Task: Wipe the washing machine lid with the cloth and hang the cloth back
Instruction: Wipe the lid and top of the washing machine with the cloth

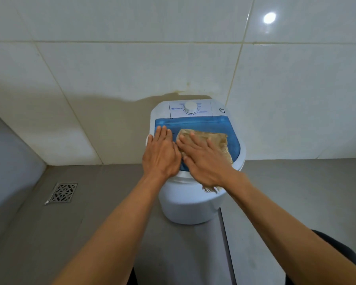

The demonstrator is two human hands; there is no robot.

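A small white washing machine (190, 210) stands against the tiled wall, with a translucent blue lid (201, 123) on top. A beige fringed cloth (216, 136) lies spread on the lid, its fringe hanging over the near rim. My right hand (206, 159) presses flat on the cloth, fingers spread. My left hand (159, 155) rests flat on the bare left part of the lid, beside the cloth, holding nothing. Behind the lid sits the white control panel with a round dial (190, 108).
White wall tiles (132, 68) rise directly behind the machine. A metal floor drain (62, 193) sits in the grey floor at the left. A side wall (6, 161) closes the left corner. Grey floor extends to the right of the machine.
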